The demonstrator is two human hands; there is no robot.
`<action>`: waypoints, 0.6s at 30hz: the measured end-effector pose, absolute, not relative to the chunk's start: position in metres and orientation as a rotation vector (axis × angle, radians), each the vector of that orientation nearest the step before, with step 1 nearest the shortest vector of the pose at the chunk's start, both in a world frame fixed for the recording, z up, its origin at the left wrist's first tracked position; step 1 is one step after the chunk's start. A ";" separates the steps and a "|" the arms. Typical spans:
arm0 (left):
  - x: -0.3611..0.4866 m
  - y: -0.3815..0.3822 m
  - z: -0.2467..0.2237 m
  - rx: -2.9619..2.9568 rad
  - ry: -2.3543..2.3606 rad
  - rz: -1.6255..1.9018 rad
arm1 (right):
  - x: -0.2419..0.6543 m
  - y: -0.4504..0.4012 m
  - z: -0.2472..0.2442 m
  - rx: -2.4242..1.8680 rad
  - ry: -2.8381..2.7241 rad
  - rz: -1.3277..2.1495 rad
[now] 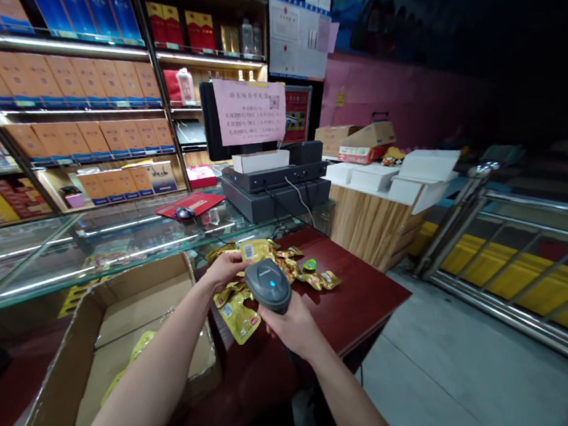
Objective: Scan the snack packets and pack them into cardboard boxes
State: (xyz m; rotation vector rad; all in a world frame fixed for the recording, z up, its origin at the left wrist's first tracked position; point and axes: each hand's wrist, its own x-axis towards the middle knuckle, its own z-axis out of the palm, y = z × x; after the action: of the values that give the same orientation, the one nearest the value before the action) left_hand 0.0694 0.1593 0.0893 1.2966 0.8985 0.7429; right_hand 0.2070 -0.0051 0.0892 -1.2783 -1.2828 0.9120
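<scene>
My right hand (295,324) is wrapped round a dark grey handheld scanner (269,287) with a blue light on top. Just left of the scanner, my left hand (225,271) pinches the edge of a yellow packet (256,250) whose white barcode label faces up. Below the hands, another yellow packet (241,319) lies on the dark red table (366,292). Several small gold-wrapped pieces (313,280) and a green one (310,265) are spread to the right of the scanner. The scanner hides part of the pile.
An open cardboard box (136,301) stands at the left with yellow packaging inside. Behind are a glass counter (116,239), a mouse (184,213) and a monitor (212,123) with a pink sign. White boxes (373,176) sit on a wooden stand; a metal railing (497,239) is at the right.
</scene>
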 end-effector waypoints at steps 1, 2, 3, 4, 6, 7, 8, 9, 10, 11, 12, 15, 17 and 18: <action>0.070 0.160 0.088 1.293 0.891 0.754 | 0.205 -0.003 0.090 -1.275 -1.286 0.900; 0.070 0.160 0.088 1.289 0.887 0.765 | 0.205 -0.002 0.091 -1.276 -1.288 0.885; 0.070 0.160 0.089 1.285 0.886 0.774 | 0.204 -0.001 0.093 -1.278 -1.292 0.872; 0.070 0.159 0.090 1.281 0.887 0.780 | 0.205 -0.001 0.094 -1.283 -1.295 0.858; 0.070 0.157 0.095 1.280 0.897 0.788 | 0.206 -0.001 0.096 -1.283 -1.302 0.835; 0.070 0.156 0.098 1.284 0.903 0.792 | 0.207 -0.001 0.096 -1.277 -1.303 0.827; 0.070 0.155 0.100 1.292 0.908 0.796 | 0.208 -0.001 0.097 -1.269 -1.304 0.822; 0.070 0.155 0.101 1.301 0.914 0.798 | 0.208 -0.001 0.098 -1.263 -1.303 0.821; 0.069 0.154 0.102 1.312 0.919 0.799 | 0.209 -0.002 0.098 -1.259 -1.303 0.824; 0.069 0.154 0.102 1.322 0.923 0.800 | 0.209 -0.002 0.098 -1.258 -1.305 0.829; 0.069 0.155 0.101 1.330 0.925 0.801 | 0.209 -0.002 0.098 -1.260 -1.308 0.834; 0.069 0.156 0.099 1.338 0.912 0.804 | 0.208 -0.002 0.098 -1.277 -1.308 0.833; 0.069 0.155 0.099 1.336 0.898 0.804 | 0.207 -0.002 0.097 -1.284 -1.309 0.829; 0.069 0.155 0.099 1.341 0.890 0.810 | 0.206 -0.002 0.096 -1.287 -1.310 0.830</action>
State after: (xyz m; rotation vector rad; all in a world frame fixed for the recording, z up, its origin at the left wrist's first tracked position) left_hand 0.0695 0.1546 0.0993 1.3405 0.8904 0.8103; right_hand 0.2065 -0.0017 0.0963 -1.2866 -1.3099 0.8298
